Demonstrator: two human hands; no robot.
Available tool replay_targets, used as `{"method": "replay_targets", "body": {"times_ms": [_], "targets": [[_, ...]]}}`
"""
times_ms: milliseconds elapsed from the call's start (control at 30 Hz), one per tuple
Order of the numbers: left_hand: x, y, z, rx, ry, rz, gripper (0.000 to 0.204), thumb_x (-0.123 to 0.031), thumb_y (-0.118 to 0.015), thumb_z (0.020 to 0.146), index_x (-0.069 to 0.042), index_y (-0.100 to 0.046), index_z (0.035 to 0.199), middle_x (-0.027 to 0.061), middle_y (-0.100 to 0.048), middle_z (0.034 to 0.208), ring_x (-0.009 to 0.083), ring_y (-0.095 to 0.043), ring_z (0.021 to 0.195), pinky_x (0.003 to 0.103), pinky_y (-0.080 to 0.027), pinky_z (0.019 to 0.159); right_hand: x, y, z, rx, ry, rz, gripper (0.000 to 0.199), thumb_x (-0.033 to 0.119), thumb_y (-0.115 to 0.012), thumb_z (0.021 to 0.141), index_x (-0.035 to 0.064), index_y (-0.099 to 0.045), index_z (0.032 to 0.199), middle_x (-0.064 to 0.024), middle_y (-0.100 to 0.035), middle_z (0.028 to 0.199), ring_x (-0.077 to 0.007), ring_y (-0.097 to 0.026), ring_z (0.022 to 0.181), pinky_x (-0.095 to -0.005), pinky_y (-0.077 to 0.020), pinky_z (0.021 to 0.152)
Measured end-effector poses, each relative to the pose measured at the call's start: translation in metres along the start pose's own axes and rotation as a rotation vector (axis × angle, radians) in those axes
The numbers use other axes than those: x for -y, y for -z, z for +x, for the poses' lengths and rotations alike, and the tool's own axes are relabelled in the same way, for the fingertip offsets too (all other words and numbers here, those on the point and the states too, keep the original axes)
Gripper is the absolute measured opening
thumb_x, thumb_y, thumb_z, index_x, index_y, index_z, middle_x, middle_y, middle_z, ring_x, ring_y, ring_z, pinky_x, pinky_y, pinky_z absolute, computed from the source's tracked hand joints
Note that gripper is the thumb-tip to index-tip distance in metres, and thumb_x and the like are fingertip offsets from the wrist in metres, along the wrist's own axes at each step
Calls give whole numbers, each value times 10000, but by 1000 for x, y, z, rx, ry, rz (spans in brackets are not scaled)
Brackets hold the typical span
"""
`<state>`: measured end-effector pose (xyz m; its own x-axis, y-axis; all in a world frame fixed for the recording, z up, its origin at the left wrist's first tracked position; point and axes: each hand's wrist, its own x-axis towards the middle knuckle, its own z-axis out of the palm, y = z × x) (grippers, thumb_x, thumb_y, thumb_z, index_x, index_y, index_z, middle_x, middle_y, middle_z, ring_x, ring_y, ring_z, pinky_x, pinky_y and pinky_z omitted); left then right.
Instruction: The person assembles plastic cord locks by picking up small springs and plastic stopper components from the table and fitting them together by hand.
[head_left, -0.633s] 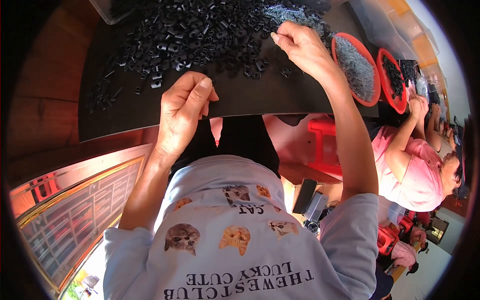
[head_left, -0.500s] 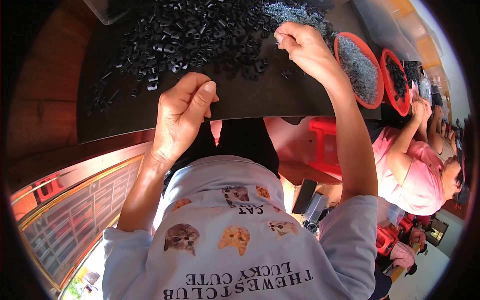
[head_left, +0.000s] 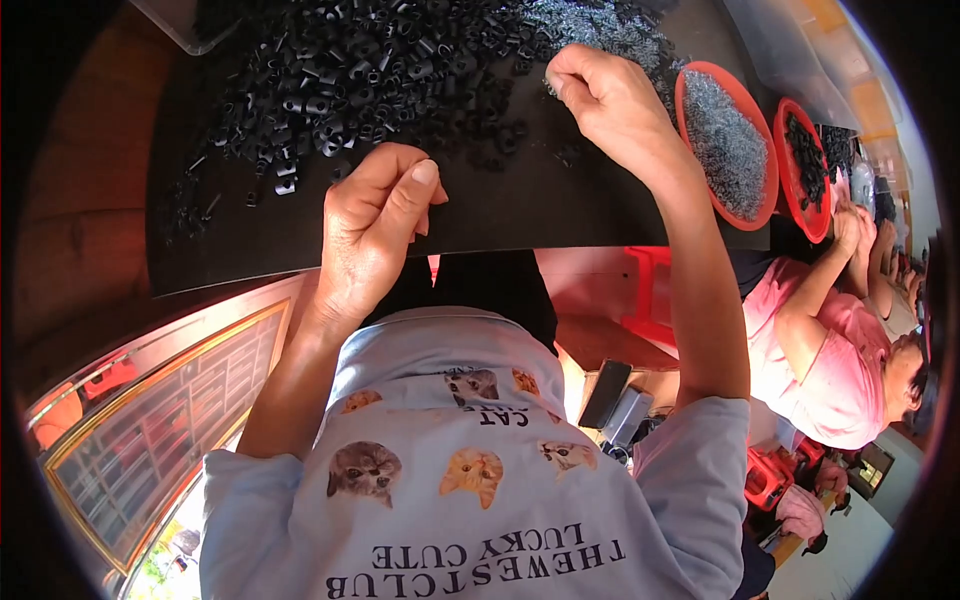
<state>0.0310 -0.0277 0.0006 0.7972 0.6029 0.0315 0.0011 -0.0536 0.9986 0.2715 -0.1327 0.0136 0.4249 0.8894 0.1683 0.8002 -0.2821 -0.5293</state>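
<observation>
Over the front part of the black tabletop (head_left: 480, 215) my left hand (head_left: 375, 220) is closed, thumb pressed against the curled fingers. Whatever it may hold is hidden inside. My right hand (head_left: 610, 105) is raised farther forward and to the right, thumb and index finger pinched together beside the small silvery metal pieces (head_left: 590, 30). Something tiny may be at those fingertips, too small to name. A broad heap of small black tubular parts (head_left: 340, 90) spreads beyond my left hand, a few lying loose at its near left edge.
Right of my right forearm stands a red bowl (head_left: 766, 208) full of silvery pieces. Next to it, another red bowl (head_left: 787, 180) holds black parts. A clear plastic bin (head_left: 185, 35) sits at the far left. A person in pink (head_left: 825, 340) works at the right.
The view has shifted slightly, so the table and bowls sit a little differently. Both hands stay closed in nearly the same places.
</observation>
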Motion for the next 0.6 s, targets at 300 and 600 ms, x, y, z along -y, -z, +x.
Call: {"method": "replay_targets", "body": {"times_ms": [300, 600], "targets": [[2, 1, 2, -1, -28, 60, 237, -197, -567, 988, 1, -629, 875, 21, -625, 719, 59, -522, 582, 223, -427, 533, 8, -2, -1, -69, 94, -319, 65, 77, -548, 917, 21, -576, 932, -145, -629, 854, -313, -609, 755, -386, -478, 696], [3, 3, 0, 3, -56, 46, 225, -185, -571, 977, 3, -625, 866, 20, -620, 694, 58, -529, 575, 228, -435, 531, 17, 8, -1, -144, -29, -128, 207, 168, -579, 914, -18, -533, 838, -234, -572, 636, -450, -591, 656, -498, -462, 603]]}}
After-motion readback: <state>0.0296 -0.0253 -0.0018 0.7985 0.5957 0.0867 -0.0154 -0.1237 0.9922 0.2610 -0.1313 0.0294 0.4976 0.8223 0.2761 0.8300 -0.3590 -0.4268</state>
